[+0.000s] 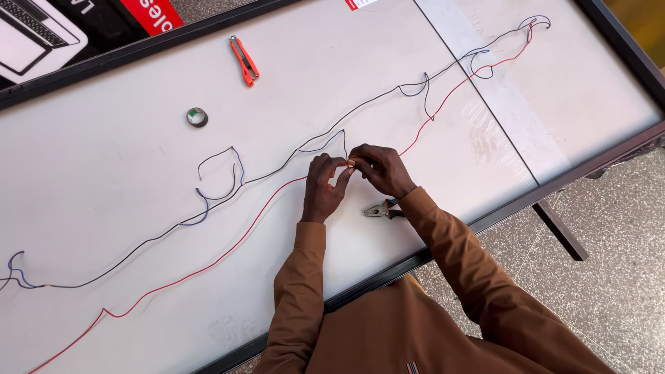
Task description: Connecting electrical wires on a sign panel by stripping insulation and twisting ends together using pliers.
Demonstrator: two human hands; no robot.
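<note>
A long red wire point(228, 253) and a long black wire point(277, 170) with short blue pieces run across a white table point(104, 180). My left hand point(324, 188) and my right hand point(379, 170) meet at the middle of the table. Both pinch the red wire between fingertips where its ends come together. Pliers with dark handles point(381, 210) lie on the table just under my right wrist. Brown sleeves cover both my arms.
A roll of tape point(197, 117) and an orange utility knife point(244, 61) lie farther back on the table. A clear plastic strip point(485, 90) crosses the table at the right. The table's dark frame point(388, 273) borders a speckled floor point(616, 249).
</note>
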